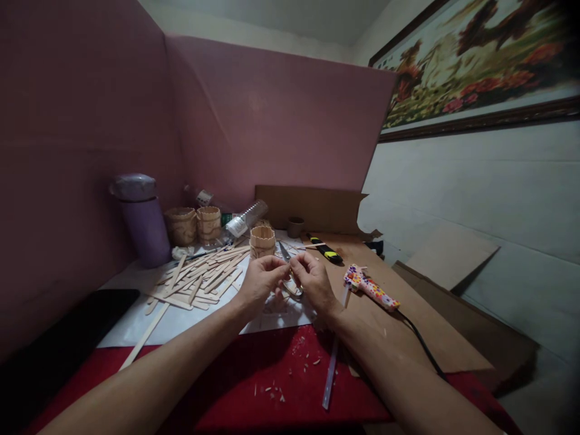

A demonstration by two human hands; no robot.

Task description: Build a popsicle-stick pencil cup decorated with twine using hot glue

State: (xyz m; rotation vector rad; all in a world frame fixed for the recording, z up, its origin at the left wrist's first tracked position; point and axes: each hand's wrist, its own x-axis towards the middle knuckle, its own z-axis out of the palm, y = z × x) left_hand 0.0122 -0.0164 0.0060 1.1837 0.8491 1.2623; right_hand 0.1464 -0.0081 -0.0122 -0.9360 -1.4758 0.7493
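My left hand (261, 279) and my right hand (314, 280) meet over the white sheet (136, 320), fingers curled. My right hand grips a pair of scissors (286, 258), whose blades point up and away. My left hand pinches a small piece at the blades, too small to name. A pile of wooden craft sticks (199, 278) lies just left of my left hand. A small barrel made of sticks (262, 240) stands just beyond my hands.
A purple flask (144, 220), two more stick barrels (194, 225) and a plastic bottle (244, 219) stand at the back. A patterned glue gun (370, 287) and a yellow-black knife (325, 249) lie on brown cardboard at right. A clear glue stick (330, 374) and wood chips lie on the red mat.
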